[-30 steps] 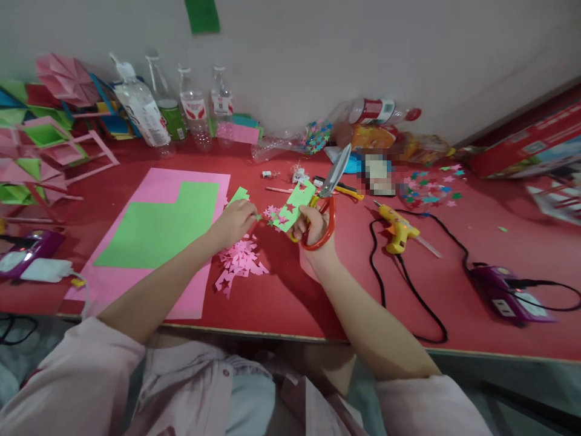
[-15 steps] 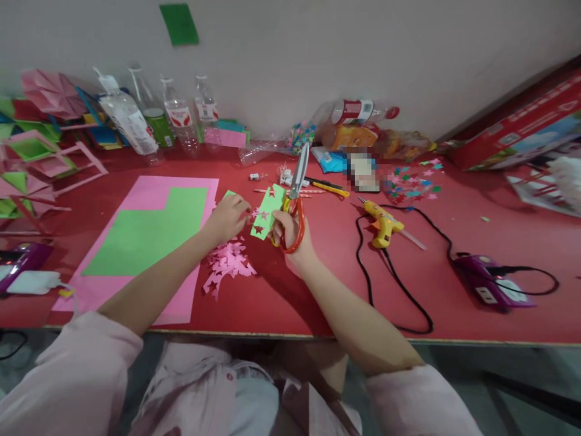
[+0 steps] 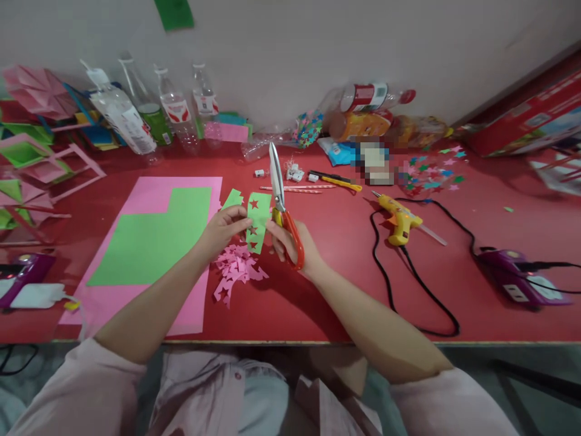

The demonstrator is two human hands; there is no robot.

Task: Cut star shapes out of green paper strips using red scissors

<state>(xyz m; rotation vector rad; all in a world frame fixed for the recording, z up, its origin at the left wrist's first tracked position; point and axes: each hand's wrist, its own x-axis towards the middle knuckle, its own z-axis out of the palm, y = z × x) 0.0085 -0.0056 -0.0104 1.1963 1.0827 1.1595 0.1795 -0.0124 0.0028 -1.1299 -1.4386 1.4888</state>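
Between your hands, the one green strip (image 3: 261, 212) should be light, flimsy and easily torn around its three visible star holes, so pinch solid edges; your right hand (image 3: 309, 251) grips it and one pair of scissors (image 3: 278, 181), your left hand (image 3: 221, 231) touches it, pinch unclear; beyond that stand four bottles (image 3: 176, 112)

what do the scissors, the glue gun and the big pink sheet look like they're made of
Scissors: blades look like shiny metal, from their silvery glint; red and yellow handles, likely smooth plastic.
Glue gun: probably yellow plastic, evenly coloured.
Pink sheet: matt paper or thin card, flat and straight-edged.
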